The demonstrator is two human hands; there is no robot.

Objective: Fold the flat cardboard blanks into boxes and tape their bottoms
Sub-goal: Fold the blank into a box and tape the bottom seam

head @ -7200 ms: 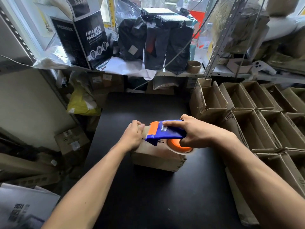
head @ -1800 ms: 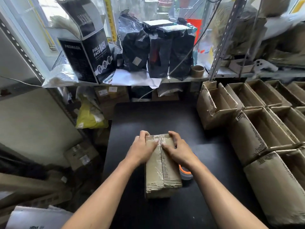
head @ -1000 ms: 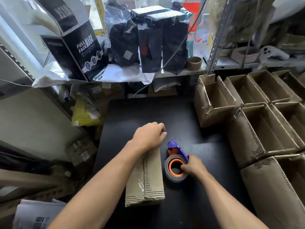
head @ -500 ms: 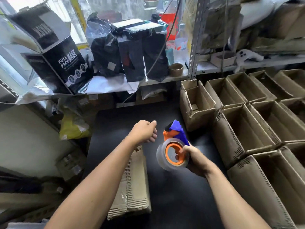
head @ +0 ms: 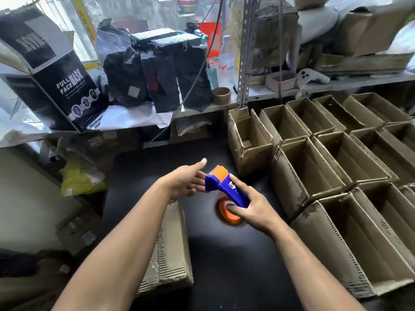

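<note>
Above black table [head: 224, 254], right hand [head: 251, 207] grips blue/orange tape dispenser [head: 226, 187].

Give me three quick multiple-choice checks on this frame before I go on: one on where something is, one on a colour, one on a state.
1. Where does the cardboard box being worked on lie?
A. on the black table, under the left forearm
B. on the metal shelf
C. inside one of the open boxes

2. What colours is the tape dispenser?
A. green and white
B. blue and orange
C. all black

3. What is the right hand doing?
A. resting flat on the table
B. hanging idle
C. gripping the tape dispenser

Answers:
1. A: the cardboard box lies on the black table, partly hidden by the left forearm.
2. B: the tape dispenser has a blue body, with an orange front and core.
3. C: the right hand has fingers curled round it, while the left hand reaches open toward its front.
</note>
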